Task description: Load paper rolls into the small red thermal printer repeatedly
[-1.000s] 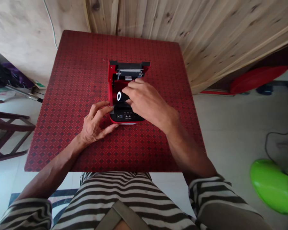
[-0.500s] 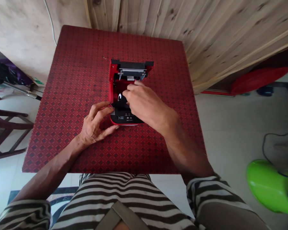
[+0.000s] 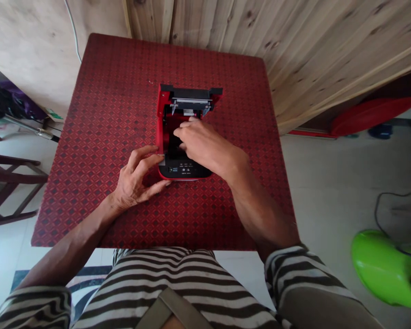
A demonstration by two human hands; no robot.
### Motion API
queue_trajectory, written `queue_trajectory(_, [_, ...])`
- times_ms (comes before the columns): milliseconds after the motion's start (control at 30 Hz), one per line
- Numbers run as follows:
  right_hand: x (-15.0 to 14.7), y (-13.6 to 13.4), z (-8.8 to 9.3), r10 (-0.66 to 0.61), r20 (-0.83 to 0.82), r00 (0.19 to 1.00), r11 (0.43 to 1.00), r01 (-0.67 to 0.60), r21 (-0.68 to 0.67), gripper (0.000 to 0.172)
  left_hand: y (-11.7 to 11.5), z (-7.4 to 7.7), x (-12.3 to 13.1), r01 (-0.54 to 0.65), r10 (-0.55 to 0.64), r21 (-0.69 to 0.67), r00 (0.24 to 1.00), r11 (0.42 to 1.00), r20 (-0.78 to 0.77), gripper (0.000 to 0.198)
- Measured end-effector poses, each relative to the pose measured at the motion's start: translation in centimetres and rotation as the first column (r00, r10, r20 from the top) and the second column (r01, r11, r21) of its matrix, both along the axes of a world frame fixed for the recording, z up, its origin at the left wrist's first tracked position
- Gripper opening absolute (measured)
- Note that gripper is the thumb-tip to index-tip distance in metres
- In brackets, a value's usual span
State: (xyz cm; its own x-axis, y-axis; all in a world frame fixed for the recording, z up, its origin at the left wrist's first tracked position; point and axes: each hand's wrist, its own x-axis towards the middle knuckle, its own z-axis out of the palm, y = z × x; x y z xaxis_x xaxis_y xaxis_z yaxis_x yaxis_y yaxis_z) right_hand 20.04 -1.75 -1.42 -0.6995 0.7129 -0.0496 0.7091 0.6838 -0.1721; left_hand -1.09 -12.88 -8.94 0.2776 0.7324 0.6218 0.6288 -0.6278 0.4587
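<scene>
A small red and black machine (image 3: 192, 169), by its look a label printer, stands on the table with its lid (image 3: 192, 97) raised. A roller and a metal bar show under the lid. My left hand (image 3: 135, 176) steadies the front left corner, fingers on top and thumb along the front edge. Over the open compartment (image 3: 173, 125), my right hand (image 3: 205, 144) reaches in from the right with curled fingers pointing down. Its fingertips are hidden inside, so what they hold cannot be made out. Small buttons or markings show on the black front panel.
A red patterned cloth covers the table (image 3: 123, 91), which stands against a wooden wall (image 3: 226, 27). On the left is a dark wooden chair (image 3: 13, 178). A bright green plastic object (image 3: 383, 269) is on the floor at right.
My right hand has shifted slightly left and in. The dark piece and the pale ring seen beside its fingers are now out of sight. My left hand stays on the corner.
</scene>
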Motion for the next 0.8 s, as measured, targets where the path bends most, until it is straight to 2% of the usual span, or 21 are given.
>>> queue_trajectory(100, [1.6, -1.5, 1.4, 0.035, -0.124, 0.992, 0.997, -0.042, -0.058, 0.048, 0.0, 0.0, 0.0, -0.008, 0.008, -0.003, 1.000, 1.000, 0.004, 0.061])
queue_trajectory(233, [3.6, -3.9, 2.6, 0.106, -0.363, 0.926, 0.987, -0.143, -0.078, 0.059, 0.1, 0.2, -0.2, 0.004, -0.004, 0.006, 1.000, 1.000, 0.017, 0.058])
queue_trajectory(267, [3.7, -4.3, 2.5, 0.105, -0.401, 0.910, 0.989, -0.140, -0.058, 0.054, 0.2, 0.4, -0.2, 0.012, -0.012, 0.003, 0.999, 1.000, 0.029, 0.057])
queue_trajectory(367, [3.7, -5.0, 1.5, 0.087, -0.475, 0.876, 0.996, -0.078, 0.038, 0.023, 0.7, 1.9, -0.5, 0.025, -0.023, -0.030, 0.998, 0.999, 0.061, 0.056])
queue_trajectory(433, [3.4, -5.2, 0.8, 0.086, -0.502, 0.860, 0.994, -0.043, 0.098, 0.017, 1.6, 3.4, -0.7, 0.017, -0.016, -0.025, 0.999, 1.000, 0.042, 0.053])
queue_trajectory(500, [3.3, -5.5, 0.4, 0.077, -0.522, 0.849, 0.990, -0.004, 0.139, 0.021, 3.2, 5.1, -0.7, -0.005, 0.005, 0.017, 1.000, 1.000, -0.008, 0.049])
queue_trajectory(600, [3.3, -6.1, 0.1, 0.056, -0.544, 0.837, 0.981, 0.054, 0.185, 0.021, 6.9, 7.1, -0.8, -0.063, 0.067, 0.119, 0.997, 0.991, -0.033, 0.054])
queue_trajectory(667, [3.3, -6.3, 0.0, 0.067, -0.530, 0.845, 0.975, 0.058, 0.216, 0.020, 9.8, 7.5, -0.8, -0.037, 0.052, 0.206, 0.996, 0.978, -0.068, 0.059])
queue_trajectory(800, [3.1, -6.2, -0.3, 0.112, -0.444, 0.889, 0.957, 0.024, 0.290, 0.022, 14.1, 6.9, -0.7, -0.010, 0.024, 0.122, 0.994, 0.993, -0.110, 0.061])
